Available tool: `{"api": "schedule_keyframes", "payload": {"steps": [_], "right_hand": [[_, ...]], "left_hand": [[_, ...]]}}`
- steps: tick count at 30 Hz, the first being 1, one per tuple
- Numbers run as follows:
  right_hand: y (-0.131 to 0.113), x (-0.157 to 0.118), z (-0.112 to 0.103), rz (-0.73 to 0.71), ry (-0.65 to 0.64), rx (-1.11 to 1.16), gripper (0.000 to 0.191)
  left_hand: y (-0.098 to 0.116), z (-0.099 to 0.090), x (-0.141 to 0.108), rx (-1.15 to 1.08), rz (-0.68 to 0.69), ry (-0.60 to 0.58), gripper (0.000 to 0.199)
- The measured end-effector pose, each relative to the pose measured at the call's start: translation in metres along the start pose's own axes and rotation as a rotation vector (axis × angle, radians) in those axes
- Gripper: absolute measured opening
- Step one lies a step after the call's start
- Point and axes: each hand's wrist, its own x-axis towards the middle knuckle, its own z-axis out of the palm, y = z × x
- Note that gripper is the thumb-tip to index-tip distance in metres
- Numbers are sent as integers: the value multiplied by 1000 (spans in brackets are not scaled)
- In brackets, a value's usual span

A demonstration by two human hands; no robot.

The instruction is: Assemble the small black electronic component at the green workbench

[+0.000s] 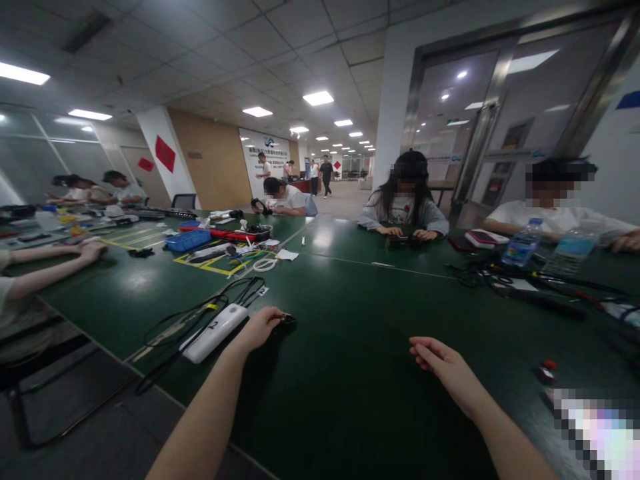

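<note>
My left hand reaches over the green table, its fingers closed on a small dark object with a shiny part; what it is I cannot make out. Just left of that hand lies a white power bank-like box marked 2, with black cables beside it. My right hand hovers over the table on the right, its fingers curled together with the thumb near the fingertips. Whether anything small sits between those fingers is too hard to see.
A blue basket, coloured wires and tools lie at the back left. Water bottles and black cables stand and lie at the right. A small red-topped item is near my right forearm. Other people sit around the table.
</note>
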Motion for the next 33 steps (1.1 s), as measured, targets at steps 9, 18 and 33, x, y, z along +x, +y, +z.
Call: {"api": "schedule_keyframes", "payload": {"steps": [9,18,33], "right_hand": [[-3,-2,1,10,13,1,36],[-7,-4,3,8,19,9,35],[-3,-2,2,-1,2,-11,37]], "left_hand": [[6,-2,-2,21,-17,3,31],[6,2,-1,-113,-121,90,23],[4,9,2,-199,-113,100,29]]}}
